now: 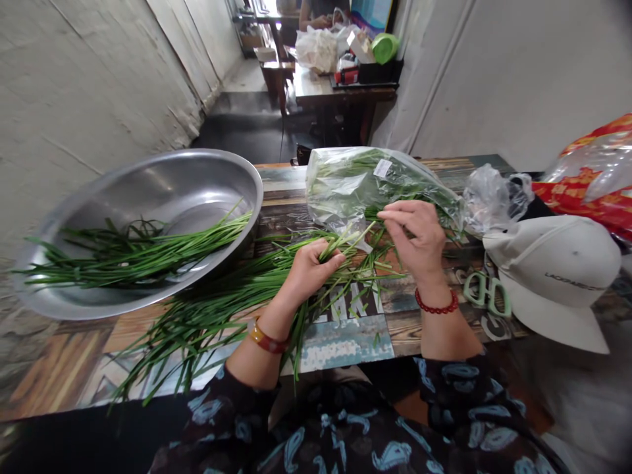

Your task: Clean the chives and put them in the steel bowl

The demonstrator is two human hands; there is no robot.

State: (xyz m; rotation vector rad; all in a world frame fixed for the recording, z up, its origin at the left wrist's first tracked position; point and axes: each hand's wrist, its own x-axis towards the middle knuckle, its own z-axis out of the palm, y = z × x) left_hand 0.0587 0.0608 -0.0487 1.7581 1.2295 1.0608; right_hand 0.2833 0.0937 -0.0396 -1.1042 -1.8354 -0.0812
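Note:
A bunch of garlic chives (237, 286) lies across the table, its long green leaves spreading toward the near left edge. My left hand (312, 266) is closed around the pale stem ends of some chives, which stick out past the thumb. Just to the right, my right hand (417, 234) is raised with thumb and fingertips drawn together; anything between them is too small to make out. Loose bits of leaf lie beneath it. Behind both hands rests a clear plastic bag (340, 187) with more greens inside. More chives sit in a large steel basin (212, 178) at left.
Right of my hands are green-handled scissors (486, 294), a pale cap (553, 263), a crumpled plastic bag (494, 197) and a red-printed bag (587, 178). Farther back, another table (316, 89) holds bags and containers, with a person behind it. Walls flank both sides.

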